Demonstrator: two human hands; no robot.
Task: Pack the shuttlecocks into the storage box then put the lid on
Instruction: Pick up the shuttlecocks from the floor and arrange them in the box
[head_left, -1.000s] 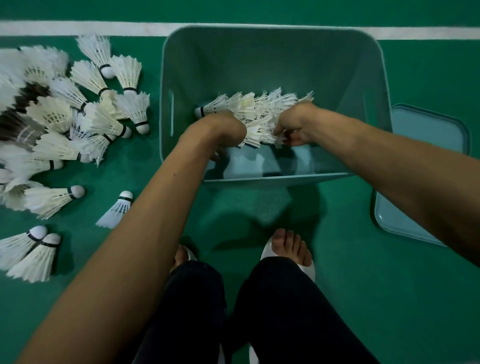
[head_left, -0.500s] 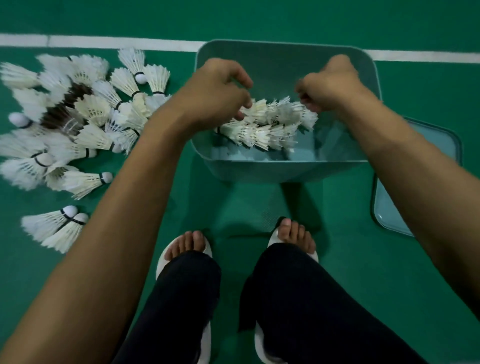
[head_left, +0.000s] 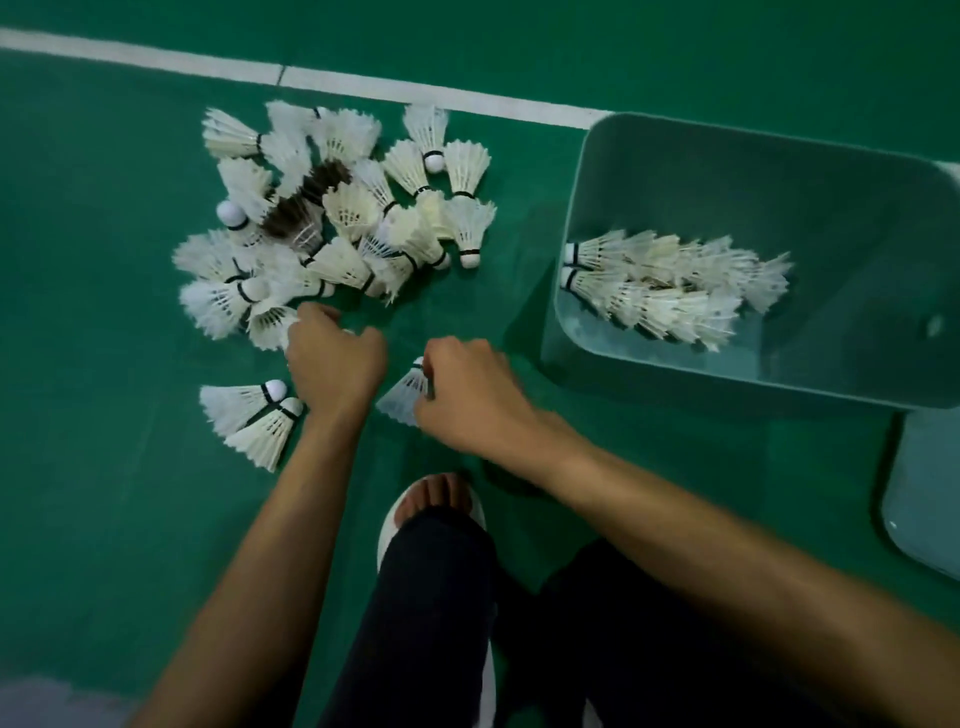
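Note:
A heap of white shuttlecocks (head_left: 337, 218) lies on the green floor at the upper left. My left hand (head_left: 335, 364) is at the heap's near edge, fingers curled over a shuttlecock (head_left: 270, 325) whose cork end is hidden under the hand. My right hand (head_left: 467, 389) pinches the cork end of a lone shuttlecock (head_left: 402, 397) lying on the floor. The teal storage box (head_left: 571, 208) stands to the right with two nested rows of shuttlecocks (head_left: 665, 291) inside. Its lid (head_left: 924, 493) lies flat at the right edge.
Two more shuttlecocks (head_left: 254, 421) lie side by side just left of my left wrist. A white court line (head_left: 156, 54) runs behind the heap. My foot in a white sandal (head_left: 436, 504) and my dark trouser legs are below the hands.
Both hands have left the box and swung left to the floor heap. The rows of shuttlecocks stay in the box. The view has turned left, so the box now sits at the right.

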